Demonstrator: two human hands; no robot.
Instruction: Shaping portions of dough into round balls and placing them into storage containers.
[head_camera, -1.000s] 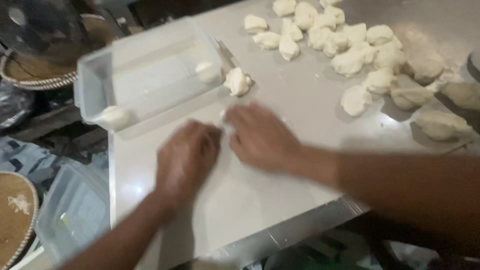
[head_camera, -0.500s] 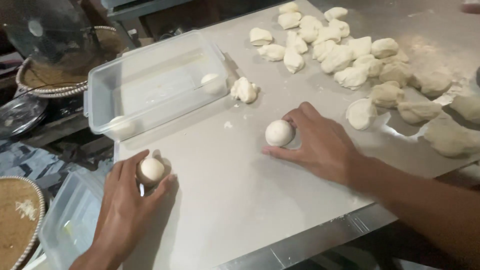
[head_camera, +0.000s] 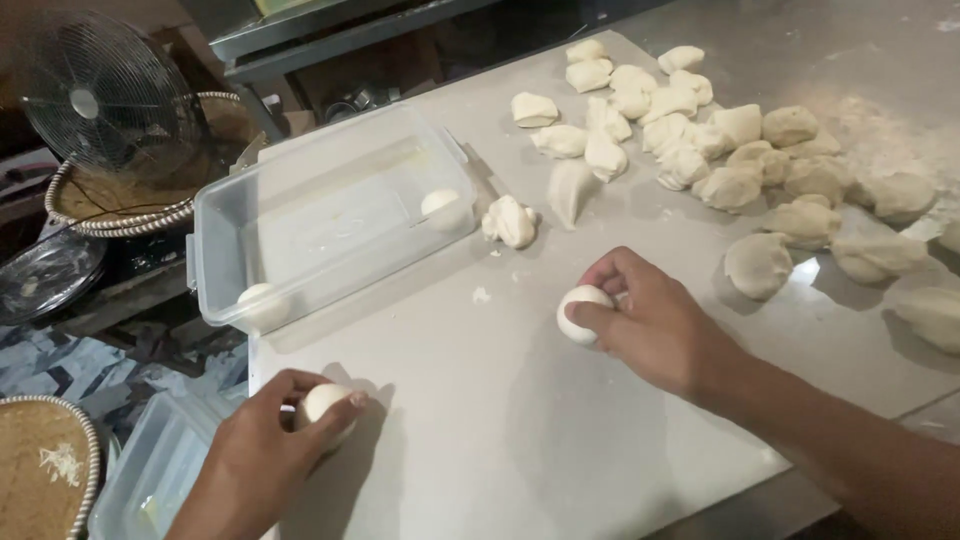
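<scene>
I cup two smooth, round white dough balls on the table: one (head_camera: 325, 404) near its front-left edge, one (head_camera: 580, 314) mid-table.

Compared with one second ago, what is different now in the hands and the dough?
The two hands, pressed together at the table's middle a second ago, have moved apart. The left hand now grips a dough ball near the table's near-left edge; the right hand grips another dough ball further right. The clear tub keeps its two balls, and the heap of dough pieces lies as before.
</scene>
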